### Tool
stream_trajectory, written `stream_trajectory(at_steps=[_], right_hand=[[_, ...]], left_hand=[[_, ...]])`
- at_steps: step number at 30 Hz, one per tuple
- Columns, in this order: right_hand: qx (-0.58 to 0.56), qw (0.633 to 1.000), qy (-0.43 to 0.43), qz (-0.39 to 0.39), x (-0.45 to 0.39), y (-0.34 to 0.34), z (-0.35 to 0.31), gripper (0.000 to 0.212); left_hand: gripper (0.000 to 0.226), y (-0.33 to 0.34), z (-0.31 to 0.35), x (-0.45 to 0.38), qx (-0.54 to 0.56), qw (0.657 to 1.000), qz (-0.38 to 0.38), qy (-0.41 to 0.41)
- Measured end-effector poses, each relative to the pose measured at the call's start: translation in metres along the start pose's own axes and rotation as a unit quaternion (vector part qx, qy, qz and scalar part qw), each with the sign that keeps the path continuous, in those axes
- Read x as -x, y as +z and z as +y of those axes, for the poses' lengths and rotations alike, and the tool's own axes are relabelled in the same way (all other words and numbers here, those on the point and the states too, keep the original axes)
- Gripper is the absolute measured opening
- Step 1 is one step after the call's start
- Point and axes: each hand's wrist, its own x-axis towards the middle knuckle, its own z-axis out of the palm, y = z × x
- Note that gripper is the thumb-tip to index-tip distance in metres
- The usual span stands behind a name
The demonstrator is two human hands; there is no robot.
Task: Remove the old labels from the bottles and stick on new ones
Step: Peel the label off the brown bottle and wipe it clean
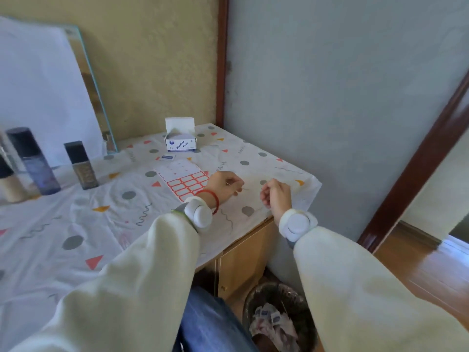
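Observation:
Three bottles stand on the table at the far left: a blue one (38,166), a dark brown one (81,165) and a cream one (10,190). A sheet of red-bordered labels (188,184) lies in the middle of the patterned tablecloth (76,224). My left hand (223,186) hovers just right of the sheet, its fingers curled and pinching a small thin pale scrap at the fingertips. My right hand (275,195) is curled into a fist a short way to the right, near the table's right edge. Nothing shows in its grip.
An open box of alcohol pads (180,139) stands at the back with one sachet (167,157) in front of it. A mirror (45,92) leans on the wall at the left. A waste bin (279,318) with used wrappers sits on the floor below the table corner.

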Motion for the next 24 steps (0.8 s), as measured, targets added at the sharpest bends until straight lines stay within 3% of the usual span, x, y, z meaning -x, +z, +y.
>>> stream_trajectory(at_steps=[12,17,24], right_hand=[[-0.005,0.991,0.006,-0.135,0.026,0.142,-0.033,0.033],[0.018,0.976,-0.003,-0.219,0.046,0.204,-0.038,0.03],[0.047,0.963,-0.02,-0.266,0.063,0.263,-0.034,0.028]], left_hand=[[0.011,-0.118,-0.041,0.058,-0.033,0.991,0.113,-0.059],[0.024,-0.172,-0.068,0.093,-0.03,0.981,0.166,-0.094],[0.018,-0.229,-0.105,0.131,-0.094,0.957,0.235,-0.14]])
